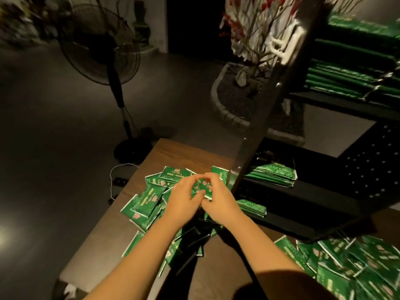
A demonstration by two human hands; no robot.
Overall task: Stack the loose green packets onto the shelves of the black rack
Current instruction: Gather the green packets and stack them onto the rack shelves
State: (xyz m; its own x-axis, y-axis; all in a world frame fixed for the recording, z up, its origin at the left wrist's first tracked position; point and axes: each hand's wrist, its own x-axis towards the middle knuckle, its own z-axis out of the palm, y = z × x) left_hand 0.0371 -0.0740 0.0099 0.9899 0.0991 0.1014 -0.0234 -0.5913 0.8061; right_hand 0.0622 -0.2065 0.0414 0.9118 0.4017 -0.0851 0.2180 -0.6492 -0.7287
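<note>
Packets (149, 200) of green foil lie in a loose heap across the middle of the wooden tabletop (179, 152), spreading from its left edge toward the black rack (270, 118) that stands on the right side. A second loose heap (355, 267) covers the near right corner of the tabletop.

Both hands are over the far part of the central heap, close to the rack's slanted front post. The left hand (184, 198) and the right hand (218, 198) meet at fingertips and thumbs, and together they hold a small bundle of packets (203, 186) between them. Grip of each hand is narrow, fingers curled round the bundle's edges. The bundle sits just above the heap; contact with the packets beneath cannot be told.

The rack carries stacked packets on several shelves: a thick stack on the upper shelf (344, 83), more above it near the top right, a flat stack on a lower shelf (275, 174), and a smaller stack on the lowest shelf (252, 207).

On the floor beyond the tabletop's left edge stand a pedestal fan (101, 44) and a white cable (112, 176). A potted branch with red blossoms (255, 35) stands behind the rack.
</note>
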